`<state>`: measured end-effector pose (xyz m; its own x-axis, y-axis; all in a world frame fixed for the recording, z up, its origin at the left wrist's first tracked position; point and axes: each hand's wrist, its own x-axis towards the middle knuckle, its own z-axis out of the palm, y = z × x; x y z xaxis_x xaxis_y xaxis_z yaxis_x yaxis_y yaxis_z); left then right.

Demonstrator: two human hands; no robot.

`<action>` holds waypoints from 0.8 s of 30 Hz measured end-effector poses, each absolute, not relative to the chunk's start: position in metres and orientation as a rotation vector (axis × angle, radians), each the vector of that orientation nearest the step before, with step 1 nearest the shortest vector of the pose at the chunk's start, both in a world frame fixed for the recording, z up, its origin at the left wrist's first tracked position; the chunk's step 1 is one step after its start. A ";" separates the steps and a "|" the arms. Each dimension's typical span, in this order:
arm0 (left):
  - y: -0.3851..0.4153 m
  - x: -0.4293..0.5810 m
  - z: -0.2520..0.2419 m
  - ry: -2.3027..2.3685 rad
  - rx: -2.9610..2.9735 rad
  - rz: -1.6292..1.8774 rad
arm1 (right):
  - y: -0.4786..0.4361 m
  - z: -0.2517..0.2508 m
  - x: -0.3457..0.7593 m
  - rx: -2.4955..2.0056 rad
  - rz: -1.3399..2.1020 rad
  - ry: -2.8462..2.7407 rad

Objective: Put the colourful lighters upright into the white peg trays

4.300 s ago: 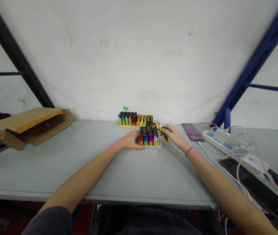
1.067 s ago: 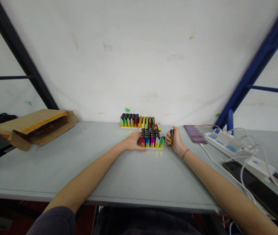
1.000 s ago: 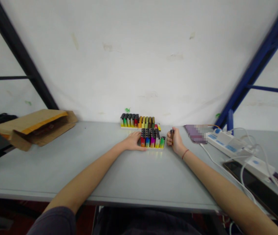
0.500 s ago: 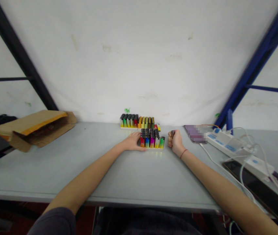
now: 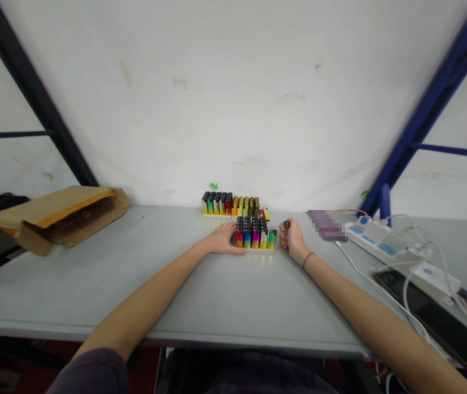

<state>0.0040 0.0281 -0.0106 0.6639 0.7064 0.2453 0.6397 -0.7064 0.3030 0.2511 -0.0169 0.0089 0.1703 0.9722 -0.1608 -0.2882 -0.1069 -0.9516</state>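
In the middle of the table stands a pale tray of upright lighters [image 5: 252, 235], coloured red, blue, purple, yellow and green with dark tops. My left hand [image 5: 222, 238] grips its left end, the thumb along the front and the fingers behind. A green lighter [image 5: 272, 239] stands at the tray's right front corner. Just right of it, apart from the tray, my right hand [image 5: 293, 238] is closed in a fist. The dark top of a lighter [image 5: 287, 224] shows above the fist; its body is hidden by the fingers.
Behind, near the wall, stands a second tray of lighters [image 5: 217, 204], with a few red and yellow ones [image 5: 264, 214] at its right end. An open cardboard box [image 5: 58, 210] lies left. Right are a power strip [image 5: 385, 243], white cables and a dark phone [image 5: 434, 314].
My right hand has moved slightly left, closer to the tray's right end, still closed. My left hand and the tray stay in place.
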 end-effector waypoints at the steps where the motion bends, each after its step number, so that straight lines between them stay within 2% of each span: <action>1: 0.028 0.004 -0.011 1.099 2.688 0.517 | -0.016 0.008 0.252 -1.177 1.278 -0.788; 24: 0.028 0.005 -0.011 1.110 2.705 0.502 | -0.017 0.006 0.251 -1.154 1.243 -0.770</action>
